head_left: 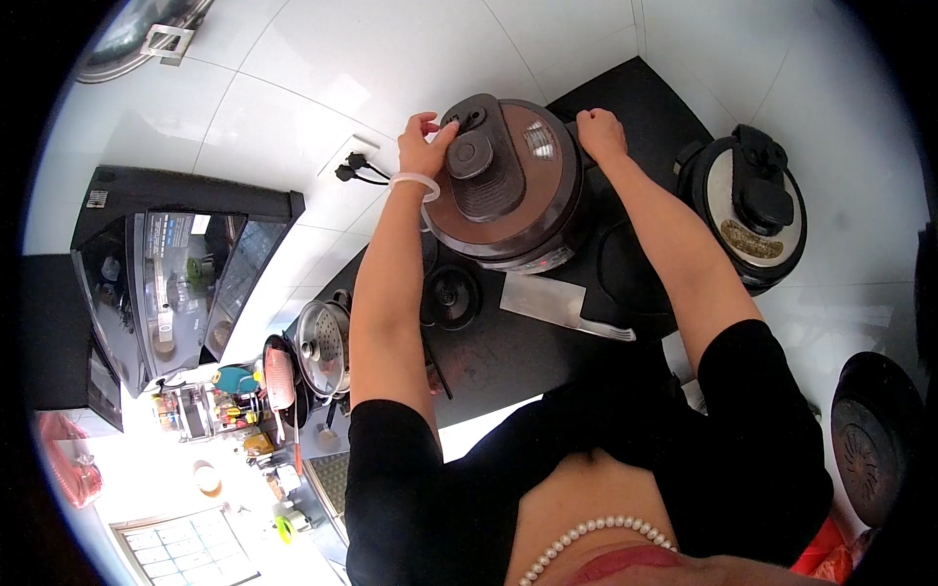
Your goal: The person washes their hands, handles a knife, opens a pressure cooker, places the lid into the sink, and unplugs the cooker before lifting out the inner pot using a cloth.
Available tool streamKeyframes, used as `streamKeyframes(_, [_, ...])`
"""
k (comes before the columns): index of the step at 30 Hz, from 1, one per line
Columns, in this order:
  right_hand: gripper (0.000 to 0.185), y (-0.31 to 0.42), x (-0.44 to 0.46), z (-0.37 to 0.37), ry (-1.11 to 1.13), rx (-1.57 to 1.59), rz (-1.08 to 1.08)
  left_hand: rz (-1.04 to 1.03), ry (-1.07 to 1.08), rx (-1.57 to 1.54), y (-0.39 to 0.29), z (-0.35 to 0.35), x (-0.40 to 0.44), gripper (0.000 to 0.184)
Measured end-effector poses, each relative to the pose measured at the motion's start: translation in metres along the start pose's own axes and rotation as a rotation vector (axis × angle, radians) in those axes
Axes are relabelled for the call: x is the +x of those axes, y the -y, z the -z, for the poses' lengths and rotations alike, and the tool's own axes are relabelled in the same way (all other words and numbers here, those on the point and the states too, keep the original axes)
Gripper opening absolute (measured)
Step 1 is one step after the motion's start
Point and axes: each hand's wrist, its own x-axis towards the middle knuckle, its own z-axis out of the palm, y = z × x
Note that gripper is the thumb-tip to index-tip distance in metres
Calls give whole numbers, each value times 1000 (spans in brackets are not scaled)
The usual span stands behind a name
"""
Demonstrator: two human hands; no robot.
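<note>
Black counter (489, 361), white tiles (362, 49): left grip (427, 146) open on cooker (545, 190), right grip (602, 135) seemingly closed.

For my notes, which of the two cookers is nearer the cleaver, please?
The brown-lidded cooker; the cleaver lies beside it, while the pale-lidded one stands farther off.

The brown-and-black cooker (508, 186) sits upright on the black tabletop (489, 361), its lid (543, 200) on, a red light showing low on its front.
</note>
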Motion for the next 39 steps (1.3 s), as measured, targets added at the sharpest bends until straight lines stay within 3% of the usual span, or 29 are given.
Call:
streamKeyframes(6, [39,-3,3,-3,-19,-21,37,-80,-59,-104,-8,11,-2,43])
streamKeyframes(15, [41,1,0,2,23,-10,10,-58,227,210,-25,4,17,44])
streamKeyframes(18, [41,1,-2,3,33,-16,13,-189,164,382,-32,7,15,41])
streamKeyframes(24, [41,1,0,2,23,-20,16,-106,141,172,-17,5,13,40])
streamKeyframes(27, [41,1,0,1,4,-7,9,-152,-9,-8,-28,13,14,39])
streamKeyframes(31, [41,-1,3,-1,16,-6,12,-704,166,330,-87,30,-30,42])
streamKeyframes(34, [41,2,-2,3,49,32,-4,-665,284,462,-94,20,-50,43])
streamKeyframes(39, [41,1,-1,3,49,21,-16,-648,146,504,-89,0,-61,31])
